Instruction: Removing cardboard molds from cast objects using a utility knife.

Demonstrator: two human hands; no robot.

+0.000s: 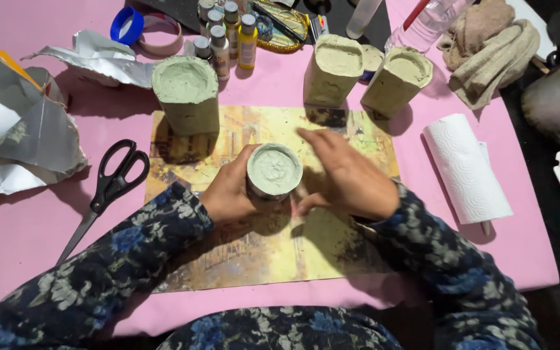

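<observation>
My left hand (pixel 228 191) grips a small round container (pixel 274 170) filled with pale green plaster, held upright over a yellowish printed mat (pixel 241 253). My right hand (pixel 348 175) rests flat beside it, fingers stretched and touching the container's right side. Three larger pale green cast blocks stand at the mat's far edge: one at the left (pixel 186 100), one in the middle (pixel 333 70), one tilted at the right (pixel 398 79). Both sleeves are dark blue with a floral print.
Black scissors (pixel 113 181) lie left of the mat on the pink table (pixel 27 227). Torn foil sheets (pixel 21 136) sit far left. Small paint bottles (pixel 228 35) stand at the back. A paper towel roll (pixel 465 168) lies right, cloth rags (pixel 487 48) behind it.
</observation>
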